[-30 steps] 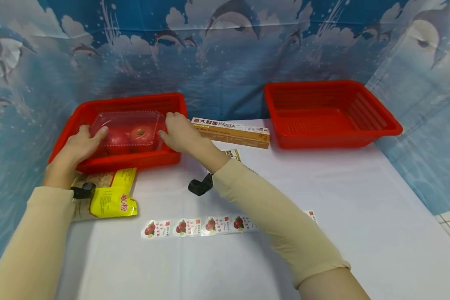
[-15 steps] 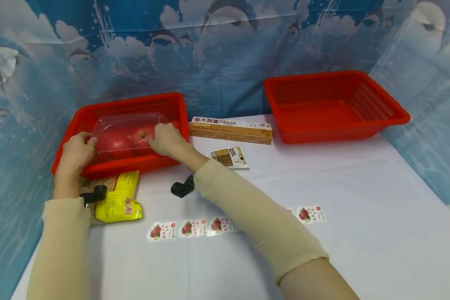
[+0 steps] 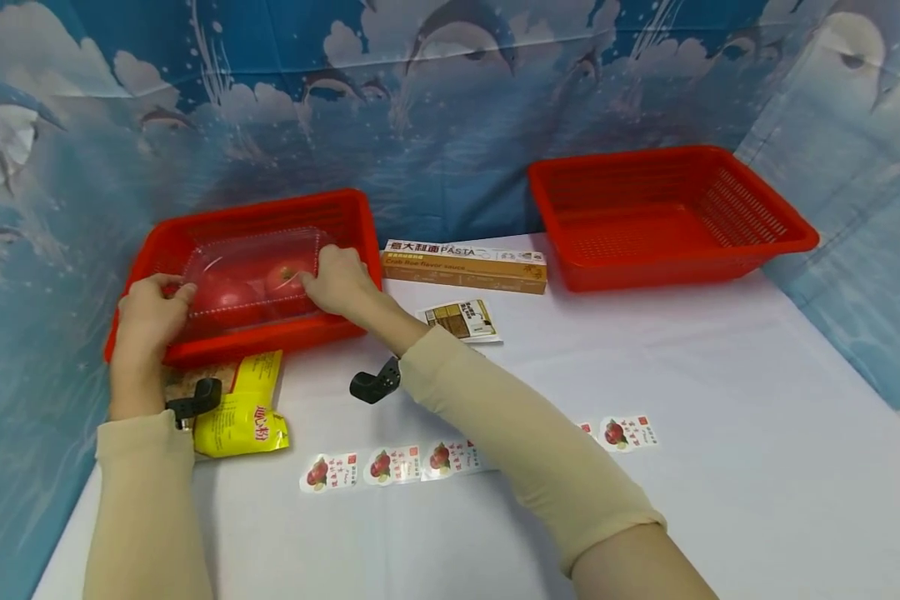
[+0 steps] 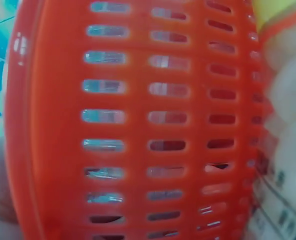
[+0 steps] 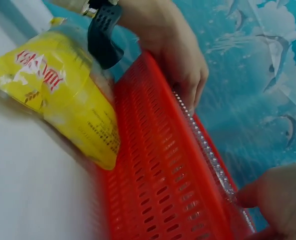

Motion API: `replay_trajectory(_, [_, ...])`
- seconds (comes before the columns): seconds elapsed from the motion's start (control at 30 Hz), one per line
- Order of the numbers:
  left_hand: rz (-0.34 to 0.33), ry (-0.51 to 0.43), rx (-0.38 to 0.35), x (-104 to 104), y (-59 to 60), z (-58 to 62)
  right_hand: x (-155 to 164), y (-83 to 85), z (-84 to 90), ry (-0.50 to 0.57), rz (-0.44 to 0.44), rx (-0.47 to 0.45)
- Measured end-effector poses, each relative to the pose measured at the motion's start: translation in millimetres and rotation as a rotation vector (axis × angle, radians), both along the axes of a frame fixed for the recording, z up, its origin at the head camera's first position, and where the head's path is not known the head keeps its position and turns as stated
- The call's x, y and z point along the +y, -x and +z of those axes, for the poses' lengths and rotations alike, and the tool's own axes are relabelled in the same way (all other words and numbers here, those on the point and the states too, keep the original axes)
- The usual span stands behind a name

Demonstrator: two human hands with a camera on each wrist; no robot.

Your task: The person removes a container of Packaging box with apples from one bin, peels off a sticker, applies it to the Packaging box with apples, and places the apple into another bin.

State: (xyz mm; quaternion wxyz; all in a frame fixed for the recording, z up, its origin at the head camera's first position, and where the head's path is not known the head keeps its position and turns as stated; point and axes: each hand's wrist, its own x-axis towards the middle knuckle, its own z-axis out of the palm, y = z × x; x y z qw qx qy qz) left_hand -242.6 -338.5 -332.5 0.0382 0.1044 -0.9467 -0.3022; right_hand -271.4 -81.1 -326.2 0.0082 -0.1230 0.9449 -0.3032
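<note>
Head view: clear box [image 3: 251, 271] slightly nearer.

A long orange-and-white box [image 3: 465, 265] near the table's far edge, between two red baskets, carries Chinese characters and the word "PASTA," with a smaller line below reading roughly "Crab Roe flavor sauce." Red Chinese characters mark the yellow packet [image 3: 242, 412] by the table's left edge. Print on the apple sticker strip [image 3: 390, 465] is too small to read.
</note>
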Motion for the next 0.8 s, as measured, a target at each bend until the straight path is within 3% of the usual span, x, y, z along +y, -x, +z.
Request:
replay_trajectory(0.33, [0.066, -0.079, 0.102, 14.8, -9.1, 17.6, 22.3, 3.0, 13.2, 0.15, 0.046, 0.076])
replay_trajectory(0.57, [0.11, -0.12, 0.166, 28.1, -26.0, 45.9, 40.5, -4.0, 37.6, 0.278, 0.034, 0.048])
replay_trajectory(0.8, [0.043, -0.109, 0.145, 39.2, -43.3, 68.2, 65.1, -18.3, 56.2, 0.303, 0.016, 0.038])
